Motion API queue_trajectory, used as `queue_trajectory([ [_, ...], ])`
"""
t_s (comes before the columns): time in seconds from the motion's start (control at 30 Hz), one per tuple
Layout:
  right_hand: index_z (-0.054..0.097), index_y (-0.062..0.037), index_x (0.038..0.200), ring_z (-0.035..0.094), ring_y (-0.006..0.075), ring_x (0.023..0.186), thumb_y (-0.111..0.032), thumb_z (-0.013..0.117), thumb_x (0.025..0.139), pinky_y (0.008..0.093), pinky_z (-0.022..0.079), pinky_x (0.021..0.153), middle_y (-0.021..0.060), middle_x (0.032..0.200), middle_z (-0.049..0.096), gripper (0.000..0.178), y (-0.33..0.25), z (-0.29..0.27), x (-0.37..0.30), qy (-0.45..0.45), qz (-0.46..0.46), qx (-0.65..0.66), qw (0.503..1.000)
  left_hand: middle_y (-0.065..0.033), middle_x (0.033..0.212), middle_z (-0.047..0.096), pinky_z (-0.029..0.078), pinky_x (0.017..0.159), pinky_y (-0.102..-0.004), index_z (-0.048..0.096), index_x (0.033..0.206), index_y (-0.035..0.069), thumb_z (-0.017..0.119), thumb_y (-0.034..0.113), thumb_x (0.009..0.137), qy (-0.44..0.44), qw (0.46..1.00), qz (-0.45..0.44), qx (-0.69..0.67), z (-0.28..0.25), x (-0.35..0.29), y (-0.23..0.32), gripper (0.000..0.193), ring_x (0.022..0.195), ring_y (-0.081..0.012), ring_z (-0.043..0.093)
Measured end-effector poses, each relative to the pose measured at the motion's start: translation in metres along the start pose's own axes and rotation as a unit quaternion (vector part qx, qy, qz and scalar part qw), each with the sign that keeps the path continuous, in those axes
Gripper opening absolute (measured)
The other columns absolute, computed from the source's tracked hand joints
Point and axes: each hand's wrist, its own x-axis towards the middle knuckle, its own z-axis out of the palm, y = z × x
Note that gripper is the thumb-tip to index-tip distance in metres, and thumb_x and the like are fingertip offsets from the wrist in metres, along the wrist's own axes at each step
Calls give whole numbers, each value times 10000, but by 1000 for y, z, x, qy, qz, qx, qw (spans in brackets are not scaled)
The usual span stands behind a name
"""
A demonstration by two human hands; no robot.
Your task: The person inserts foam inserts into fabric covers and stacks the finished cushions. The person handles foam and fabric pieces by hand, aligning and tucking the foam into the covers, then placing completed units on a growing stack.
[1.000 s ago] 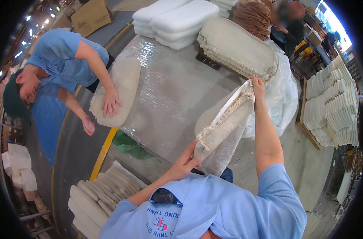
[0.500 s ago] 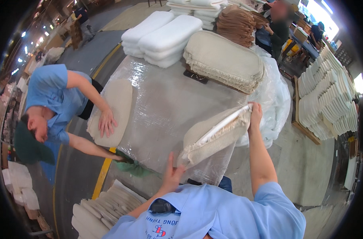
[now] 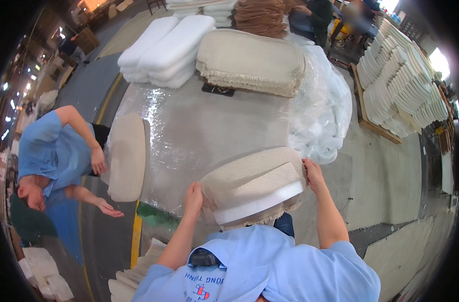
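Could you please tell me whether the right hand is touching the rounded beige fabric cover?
Touching: the head view shows the fingers of the right hand against the right end of the rounded beige fabric cover.

1. Factory workshop: grey concrete floor (image 3: 380, 181), yellow painted line (image 3: 137, 234).
2. Broad worktable (image 3: 214, 133) wrapped in clear plastic.
3. Stacked white rounded pads (image 3: 164, 53) beside layered beige fabric covers (image 3: 249, 53).
4. Brown wooden pallet (image 3: 379, 129) piled with cream pads (image 3: 398, 85).
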Motion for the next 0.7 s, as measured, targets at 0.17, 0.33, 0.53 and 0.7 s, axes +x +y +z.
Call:
queue_trajectory([
  [0.17, 650, 32, 1304, 640, 229, 1167, -504, 477, 1121, 371, 480, 1027, 102, 1219, 711, 591, -11, 15, 12, 101, -109, 92, 984, -95, 1168, 691, 467, 962, -337, 664, 1239, 17, 546, 352, 1109, 58, 993, 31, -97, 14, 18, 30, 377, 1097, -178, 616],
  [0.33, 685, -36, 1087, 665, 197, 923, -591, 365, 1121, 350, 521, 898, 67, 972, 714, 642, -29, 21, -43, -13, -146, 257, 955, -31, 944, 696, 456, 836, -298, 705, 979, 23, 563, 309, 1093, 66, 975, 203, -67, -19, -34, 66, 339, 928, -114, 597],
  [0.53, 722, -8, 1046, 665, 223, 1008, -465, 454, 1086, 368, 510, 952, 118, 1055, 738, 531, 1, 22, -32, -12, -113, 273, 955, -74, 925, 732, 471, 875, -315, 728, 896, -15, 532, 231, 1079, 70, 957, 271, -72, -6, -28, 47, 364, 918, -160, 640],
  [0.7, 731, 8, 1070, 611, 260, 1253, -374, 476, 1043, 374, 467, 1081, 176, 1373, 672, 460, 2, 21, -31, -26, -109, 298, 948, -139, 1009, 753, 479, 961, -367, 740, 913, -30, 503, 253, 1075, 17, 954, 176, -242, -14, -19, 39, 403, 994, -227, 669],
])
